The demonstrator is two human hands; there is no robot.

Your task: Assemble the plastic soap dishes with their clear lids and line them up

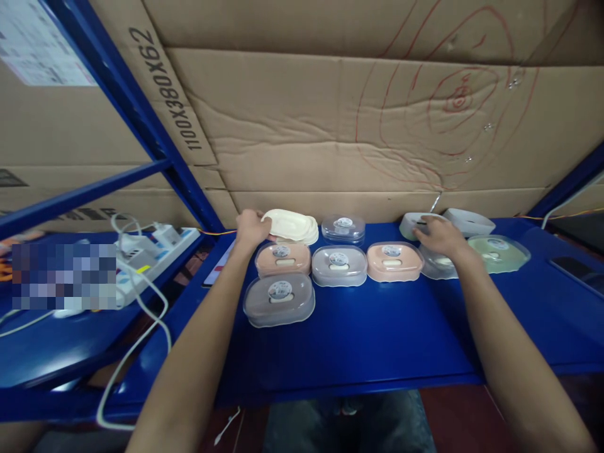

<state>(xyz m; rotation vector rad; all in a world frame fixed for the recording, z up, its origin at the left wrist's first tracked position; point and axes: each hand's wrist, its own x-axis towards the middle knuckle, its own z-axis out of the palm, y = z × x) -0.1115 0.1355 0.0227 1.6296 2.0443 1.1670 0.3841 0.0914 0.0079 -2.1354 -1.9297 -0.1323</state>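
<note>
While the left hand (253, 228) pinches the cream trays (293, 225) at one edge in a narrow grip, the right hand (440, 235) curls over a white box (408, 224), its hold impossible to tell.

Brown cardboard (283, 94) marked with red loops (457, 100) stands behind a glossy blue shelf (377, 340); dark red floor (450, 418) shows below.
</note>
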